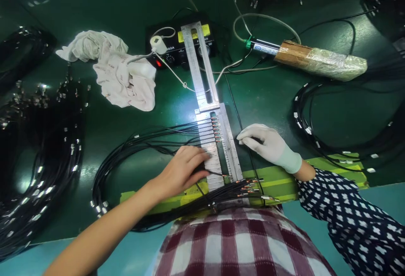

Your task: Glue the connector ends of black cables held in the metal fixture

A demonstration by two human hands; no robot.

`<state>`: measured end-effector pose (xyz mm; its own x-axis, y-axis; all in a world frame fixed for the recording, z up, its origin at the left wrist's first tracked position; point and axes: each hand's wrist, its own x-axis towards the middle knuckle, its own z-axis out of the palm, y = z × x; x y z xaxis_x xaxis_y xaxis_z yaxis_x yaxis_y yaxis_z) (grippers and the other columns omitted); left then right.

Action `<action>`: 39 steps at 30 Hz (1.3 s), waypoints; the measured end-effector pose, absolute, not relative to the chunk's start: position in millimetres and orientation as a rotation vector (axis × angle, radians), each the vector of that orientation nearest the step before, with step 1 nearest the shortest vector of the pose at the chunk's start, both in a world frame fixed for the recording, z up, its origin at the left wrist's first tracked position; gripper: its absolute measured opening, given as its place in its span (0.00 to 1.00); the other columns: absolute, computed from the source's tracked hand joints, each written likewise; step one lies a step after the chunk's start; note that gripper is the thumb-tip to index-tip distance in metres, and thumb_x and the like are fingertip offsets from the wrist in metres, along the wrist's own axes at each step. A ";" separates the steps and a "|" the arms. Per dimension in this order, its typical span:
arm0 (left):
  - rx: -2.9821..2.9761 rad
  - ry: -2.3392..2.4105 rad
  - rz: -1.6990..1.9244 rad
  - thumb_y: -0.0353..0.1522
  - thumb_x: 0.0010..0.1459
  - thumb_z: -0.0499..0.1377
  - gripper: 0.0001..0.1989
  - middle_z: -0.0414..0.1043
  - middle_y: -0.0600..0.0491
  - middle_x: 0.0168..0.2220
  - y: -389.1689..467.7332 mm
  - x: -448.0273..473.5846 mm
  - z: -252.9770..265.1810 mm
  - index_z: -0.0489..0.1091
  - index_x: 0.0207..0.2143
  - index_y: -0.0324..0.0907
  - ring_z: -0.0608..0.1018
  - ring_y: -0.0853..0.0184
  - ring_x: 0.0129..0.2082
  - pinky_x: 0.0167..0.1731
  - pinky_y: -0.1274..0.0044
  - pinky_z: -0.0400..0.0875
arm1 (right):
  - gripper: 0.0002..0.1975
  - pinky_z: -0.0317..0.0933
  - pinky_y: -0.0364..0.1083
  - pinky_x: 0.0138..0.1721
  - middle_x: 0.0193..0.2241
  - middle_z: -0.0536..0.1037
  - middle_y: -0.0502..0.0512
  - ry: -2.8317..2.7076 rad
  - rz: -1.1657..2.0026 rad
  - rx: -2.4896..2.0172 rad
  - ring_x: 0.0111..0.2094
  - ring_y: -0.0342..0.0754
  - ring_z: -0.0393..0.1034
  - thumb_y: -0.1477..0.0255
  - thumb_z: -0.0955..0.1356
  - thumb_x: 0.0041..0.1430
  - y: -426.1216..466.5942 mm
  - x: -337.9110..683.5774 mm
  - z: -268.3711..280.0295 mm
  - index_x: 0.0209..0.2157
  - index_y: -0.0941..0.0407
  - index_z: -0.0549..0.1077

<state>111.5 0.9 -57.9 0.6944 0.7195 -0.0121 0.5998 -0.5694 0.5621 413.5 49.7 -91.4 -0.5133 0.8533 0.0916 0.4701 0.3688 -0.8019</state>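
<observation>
My bare left hand (186, 166) is half curled over the long slotted silver metal fixture (233, 158), with a thin black cable (214, 173) by its fingertips; I cannot tell whether I grip it. My white-gloved right hand (267, 143) is just right of the fixture, thumb and fingertips drawn together, whether on anything I cannot tell. Metal-tipped black cables (205, 132) lie in a row across the fixture on the dark green table (268, 99)

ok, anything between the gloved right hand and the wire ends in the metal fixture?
Yes: the fixture's right-side rail lies between the right hand and the wire ends. A thin black cable also runs by the hand; nothing else visible stands between.
</observation>
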 end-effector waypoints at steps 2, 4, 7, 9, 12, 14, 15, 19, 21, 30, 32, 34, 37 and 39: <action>2.329 0.919 0.185 0.33 0.66 0.55 0.09 0.73 0.48 0.41 -5.8 109.0 -54.3 0.67 0.47 0.41 0.73 0.63 0.42 0.45 0.70 0.68 | 0.10 0.63 0.53 0.48 0.40 0.80 0.51 -2.143 0.996 -1.143 0.42 0.51 0.73 0.68 0.64 0.68 49.3 413.5 -91.3 0.40 0.51 0.79; 2.246 0.948 0.278 0.30 0.68 0.52 0.06 0.72 0.49 0.38 -8.7 106.5 -55.8 0.68 0.43 0.41 0.73 0.66 0.39 0.41 0.73 0.69 | 0.10 0.63 0.53 0.48 0.40 0.81 0.51 -2.142 0.992 -1.151 0.42 0.51 0.73 0.68 0.64 0.68 49.1 413.3 -91.2 0.40 0.51 0.78; 2.173 1.132 0.582 0.28 0.67 0.52 0.06 0.71 0.50 0.38 -4.8 101.9 -63.4 0.69 0.42 0.42 0.74 0.68 0.39 0.39 0.77 0.71 | 0.10 0.63 0.54 0.47 0.39 0.81 0.51 -2.137 0.988 -1.157 0.41 0.52 0.73 0.68 0.65 0.68 49.4 413.1 -91.4 0.40 0.51 0.78; 2.200 1.207 0.671 0.27 0.66 0.54 0.07 0.71 0.51 0.37 0.2 98.4 -68.9 0.70 0.44 0.42 0.74 0.69 0.38 0.38 0.78 0.71 | 0.09 0.63 0.54 0.47 0.39 0.81 0.51 -2.140 0.987 -1.154 0.41 0.52 0.73 0.68 0.65 0.68 49.8 413.0 -91.9 0.40 0.51 0.78; 2.278 1.190 0.624 0.27 0.67 0.53 0.11 0.70 0.52 0.36 5.6 94.5 -75.5 0.70 0.49 0.43 0.74 0.71 0.35 0.35 0.79 0.71 | 0.10 0.63 0.54 0.47 0.39 0.81 0.51 -2.137 0.990 -1.148 0.41 0.52 0.73 0.68 0.65 0.68 50.3 412.7 -92.2 0.40 0.51 0.78; 2.336 1.167 0.557 0.26 0.67 0.51 0.14 0.70 0.52 0.35 7.1 93.3 -78.3 0.69 0.52 0.42 0.74 0.71 0.34 0.34 0.80 0.71 | 0.09 0.63 0.54 0.47 0.39 0.80 0.51 -2.133 0.995 -1.150 0.41 0.51 0.73 0.68 0.65 0.68 50.5 412.4 -91.9 0.40 0.51 0.78; 2.369 1.159 0.523 0.26 0.67 0.50 0.16 0.69 0.51 0.35 7.7 93.1 -79.0 0.69 0.54 0.42 0.74 0.71 0.33 0.33 0.80 0.70 | 0.09 0.63 0.54 0.47 0.39 0.80 0.51 -2.133 0.997 -1.149 0.41 0.51 0.73 0.68 0.65 0.68 50.5 412.3 -91.6 0.40 0.51 0.78; 2.467 1.127 0.415 0.25 0.67 0.48 0.18 0.70 0.50 0.36 12.7 93.4 -77.7 0.68 0.56 0.40 0.73 0.70 0.33 0.33 0.79 0.70 | 0.09 0.63 0.53 0.47 0.39 0.81 0.51 -2.138 1.001 -1.144 0.41 0.51 0.73 0.69 0.65 0.67 50.8 412.4 -90.5 0.40 0.51 0.78; 2.503 1.084 0.390 0.25 0.67 0.46 0.19 0.71 0.48 0.38 16.6 93.4 -76.0 0.67 0.57 0.40 0.74 0.69 0.34 0.34 0.78 0.71 | 0.09 0.63 0.53 0.47 0.39 0.81 0.50 -2.141 0.994 -1.145 0.41 0.51 0.73 0.69 0.65 0.67 51.1 412.7 -90.4 0.40 0.51 0.78; 2.724 0.970 0.408 0.25 0.67 0.46 0.18 0.73 0.47 0.39 19.6 96.2 -81.2 0.65 0.56 0.38 0.74 0.67 0.36 0.36 0.76 0.71 | 0.10 0.62 0.52 0.47 0.39 0.81 0.50 -2.138 0.995 -1.144 0.42 0.51 0.74 0.69 0.64 0.68 52.0 413.1 -90.7 0.41 0.51 0.79; 2.726 1.038 0.432 0.25 0.67 0.48 0.17 0.72 0.46 0.42 14.3 97.4 -82.4 0.66 0.56 0.39 0.74 0.66 0.40 0.38 0.75 0.70 | 0.10 0.62 0.53 0.48 0.39 0.81 0.50 -2.124 0.999 -1.152 0.42 0.51 0.74 0.68 0.65 0.68 51.9 413.2 -90.6 0.40 0.51 0.79; 2.739 1.159 0.449 0.24 0.66 0.51 0.17 0.70 0.45 0.45 7.5 97.7 -83.5 0.68 0.55 0.41 0.72 0.63 0.43 0.41 0.72 0.67 | 0.09 0.62 0.53 0.48 0.39 0.81 0.49 -2.115 1.008 -1.148 0.42 0.50 0.73 0.69 0.65 0.68 51.9 413.2 -90.8 0.40 0.51 0.79; 2.755 1.276 0.378 0.24 0.65 0.51 0.20 0.69 0.46 0.41 -0.5 96.6 -84.0 0.68 0.57 0.43 0.69 0.62 0.41 0.42 0.68 0.61 | 0.09 0.61 0.52 0.48 0.39 0.81 0.49 -2.116 1.018 -1.142 0.42 0.50 0.73 0.69 0.66 0.67 51.9 413.5 -91.5 0.40 0.51 0.79; 2.737 1.278 0.287 0.24 0.66 0.49 0.22 0.70 0.48 0.37 -2.5 95.4 -80.3 0.66 0.59 0.44 0.69 0.63 0.38 0.42 0.68 0.58 | 0.08 0.61 0.52 0.48 0.39 0.81 0.48 -2.116 1.019 -1.150 0.41 0.49 0.73 0.70 0.66 0.67 51.6 413.6 -92.4 0.40 0.50 0.79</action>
<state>95.4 -2.5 -80.3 0.6282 0.7680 0.1248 0.7477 -0.6403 0.1763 413.6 51.6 -92.4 -0.5041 0.8592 0.0873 0.4674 0.3565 -0.8090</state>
